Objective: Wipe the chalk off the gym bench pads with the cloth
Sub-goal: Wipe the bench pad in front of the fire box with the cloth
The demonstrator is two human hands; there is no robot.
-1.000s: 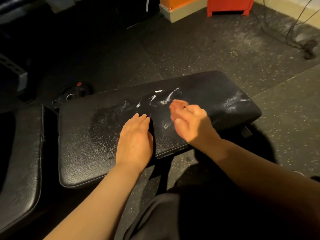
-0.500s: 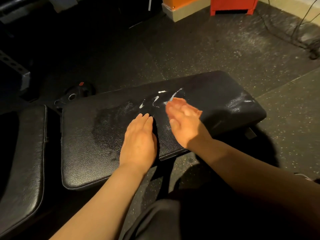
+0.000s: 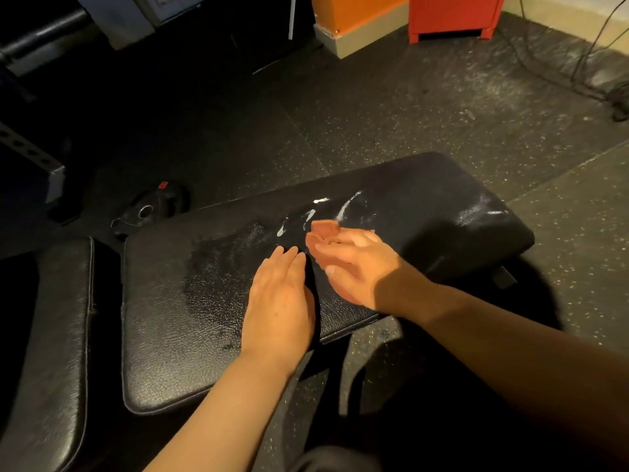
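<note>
Right hand [image 3: 354,267] has edged toward the left hand [image 3: 277,301] lying flat on the bench pad [image 3: 177,335], both straight-fingered.

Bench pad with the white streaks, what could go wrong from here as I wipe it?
1. I can't make out a cloth; the left hand lies flat on the bench pad and the blurred right hand looks bare, so skin may smear chalk.
2. The white streaks lie beyond the right hand, and the pale sheen at the far end could be glare or chalk, easily missed in this dim light.
</note>
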